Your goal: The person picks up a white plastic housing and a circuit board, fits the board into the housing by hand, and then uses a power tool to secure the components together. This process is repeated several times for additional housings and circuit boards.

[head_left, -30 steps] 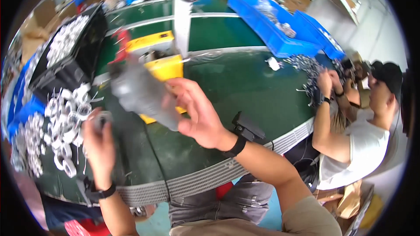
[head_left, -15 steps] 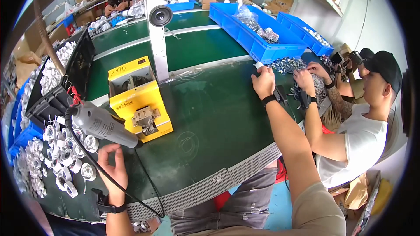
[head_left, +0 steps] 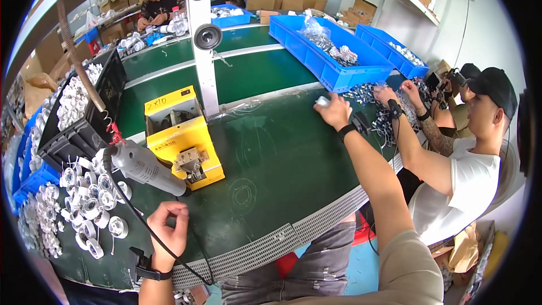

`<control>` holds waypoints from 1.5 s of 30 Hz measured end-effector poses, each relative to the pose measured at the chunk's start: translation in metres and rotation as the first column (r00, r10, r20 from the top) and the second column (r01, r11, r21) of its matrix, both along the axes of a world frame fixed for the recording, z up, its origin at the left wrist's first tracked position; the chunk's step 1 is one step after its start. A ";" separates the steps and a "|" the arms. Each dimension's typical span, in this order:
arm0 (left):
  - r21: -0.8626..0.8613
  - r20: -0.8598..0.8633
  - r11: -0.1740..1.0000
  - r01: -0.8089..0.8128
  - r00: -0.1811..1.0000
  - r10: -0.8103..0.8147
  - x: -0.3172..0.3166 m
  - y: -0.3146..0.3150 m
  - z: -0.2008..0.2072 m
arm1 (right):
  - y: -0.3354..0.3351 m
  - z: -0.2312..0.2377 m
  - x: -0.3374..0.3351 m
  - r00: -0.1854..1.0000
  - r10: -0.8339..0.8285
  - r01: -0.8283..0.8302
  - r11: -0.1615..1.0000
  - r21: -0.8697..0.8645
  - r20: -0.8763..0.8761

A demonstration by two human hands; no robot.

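Observation:
My right hand (head_left: 335, 113) is above the far right of the green work surface (head_left: 282, 152), its fingers closed on a small white part (head_left: 323, 101). My left hand (head_left: 170, 229) is curled near the front edge, beside a black cable (head_left: 148, 227). Whether anything lies in its curled fingers is hidden. Just beyond it hangs a grey cylindrical power screwdriver (head_left: 148, 165), tilted, its lower end near a yellow bench machine (head_left: 186, 141) with a metal fixture on its front. Several white ring-shaped parts (head_left: 90, 206) with short wires lie left of my left hand.
A black crate (head_left: 79, 107) of white parts stands at the left. Blue bins (head_left: 339, 70) are at the back right, near a pile of small metal parts (head_left: 367, 94). A co-worker (head_left: 463, 181) in a white shirt sits at the right. A white post (head_left: 201, 51) rises behind the machine.
My left hand has moved right and its fingers have curled in more. My right hand has come left and slightly nearer with the white part. The co-worker's hands have moved apart.

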State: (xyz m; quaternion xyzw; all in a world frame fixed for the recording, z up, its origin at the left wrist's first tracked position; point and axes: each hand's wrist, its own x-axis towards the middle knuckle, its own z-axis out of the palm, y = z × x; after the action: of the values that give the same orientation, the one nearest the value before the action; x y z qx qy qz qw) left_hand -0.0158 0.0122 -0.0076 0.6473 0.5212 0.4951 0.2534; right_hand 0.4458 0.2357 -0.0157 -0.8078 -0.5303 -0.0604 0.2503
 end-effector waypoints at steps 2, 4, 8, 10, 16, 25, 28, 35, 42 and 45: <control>-0.123 0.192 0.983 0.138 0.975 -0.113 0.002 -0.008 0.003 | -0.022 0.009 -0.040 0.978 0.209 -0.210 0.976 0.058 0.017; -0.190 0.319 0.945 0.265 0.927 -0.195 0.007 -0.010 0.006 | -0.062 0.017 -0.095 0.824 0.541 -0.567 0.774 0.283 0.170; -0.207 0.715 0.709 0.675 0.598 -0.361 0.031 -0.001 0.017 | -0.147 0.045 -0.184 0.435 0.883 -0.874 0.366 0.319 0.178; -0.200 0.846 0.590 0.782 0.442 -0.298 0.045 0.006 0.024 | -0.164 0.042 -0.207 0.307 0.922 -0.907 0.209 0.367 0.236; -0.173 0.563 0.760 0.626 0.696 -0.446 0.030 0.012 0.021 | -0.159 0.055 -0.232 -0.005 0.987 -0.905 0.065 0.421 -0.162; -0.094 0.258 0.808 0.582 0.798 -0.545 0.012 0.015 0.015 | -0.145 0.027 -0.215 -0.158 0.432 -0.940 0.209 0.268 -0.888; -0.078 0.385 0.836 0.542 0.790 -0.476 0.019 0.012 0.010 | -0.150 0.019 -0.219 -0.189 0.411 -0.928 0.223 0.300 -0.892; -0.159 0.565 0.838 0.522 0.744 -0.356 0.022 0.009 0.010 | -0.157 0.021 -0.225 -0.118 0.406 -0.904 0.333 0.267 -0.906; -0.262 0.580 0.775 0.575 0.736 -0.349 0.019 0.011 0.014 | -0.154 0.016 -0.219 -0.214 0.367 -0.843 0.398 0.361 -0.905; -0.278 0.489 0.809 0.517 0.801 -0.345 0.021 0.012 0.010 | -0.152 0.019 -0.219 -0.261 0.379 -0.836 0.371 0.404 -0.888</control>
State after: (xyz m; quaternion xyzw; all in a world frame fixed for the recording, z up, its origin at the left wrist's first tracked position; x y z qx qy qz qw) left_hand 0.0049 0.0238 0.0028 0.5644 0.3793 0.4320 0.5924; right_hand 0.2270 0.0834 0.0032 -0.2705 -0.5943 0.6789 0.3358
